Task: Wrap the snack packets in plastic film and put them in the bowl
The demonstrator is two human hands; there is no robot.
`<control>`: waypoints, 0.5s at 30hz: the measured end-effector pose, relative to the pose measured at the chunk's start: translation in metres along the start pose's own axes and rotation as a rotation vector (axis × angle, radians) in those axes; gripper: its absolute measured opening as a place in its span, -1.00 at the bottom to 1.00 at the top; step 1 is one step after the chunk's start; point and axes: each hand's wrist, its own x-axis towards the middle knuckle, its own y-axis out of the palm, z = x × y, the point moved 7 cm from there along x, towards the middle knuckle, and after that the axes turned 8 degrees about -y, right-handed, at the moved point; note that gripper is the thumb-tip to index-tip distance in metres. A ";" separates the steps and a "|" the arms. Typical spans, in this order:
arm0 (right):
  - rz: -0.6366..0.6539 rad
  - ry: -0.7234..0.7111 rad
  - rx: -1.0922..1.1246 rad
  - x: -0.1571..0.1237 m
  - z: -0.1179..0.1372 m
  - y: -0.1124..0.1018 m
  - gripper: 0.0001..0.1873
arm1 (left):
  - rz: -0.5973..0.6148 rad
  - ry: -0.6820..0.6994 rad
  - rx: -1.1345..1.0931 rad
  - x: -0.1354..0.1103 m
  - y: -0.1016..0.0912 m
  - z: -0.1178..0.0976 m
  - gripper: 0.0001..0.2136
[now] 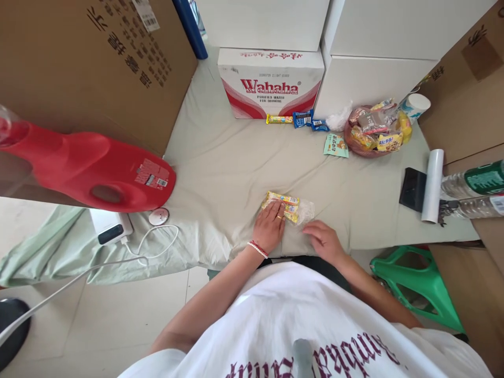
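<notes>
Tablecloth (pixel 228 178): pale, Wahaha box (pixel 271 84) twelve o'clock
Left hand (pixel 271 226): open, flat atop yellow packets (pixel 292 212)
Right hand (pixel 325 241): loosely part-open, packets' four o'clock

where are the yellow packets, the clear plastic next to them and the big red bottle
yellow packets (pixel 292 213): head view, printed wrapper
clear plastic (pixel 306 211): head view, middle of its crinkled surface
red bottle (pixel 100 164): head view, body above the handle opening

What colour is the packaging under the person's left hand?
Mostly yellow; the packaging shows best in the head view, partly covered by the left hand.
</notes>
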 end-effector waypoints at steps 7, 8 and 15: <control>-0.175 0.572 -0.232 0.033 -0.051 -0.033 -0.58 | -0.021 0.012 0.031 0.002 0.003 -0.001 -0.57; -0.164 0.582 -0.220 0.039 -0.050 -0.030 -0.58 | -0.022 0.013 0.029 0.002 0.002 -0.001 -0.57; -0.210 0.876 0.309 0.034 -0.053 -0.002 -0.51 | -0.007 0.005 0.013 0.001 0.002 0.002 -0.57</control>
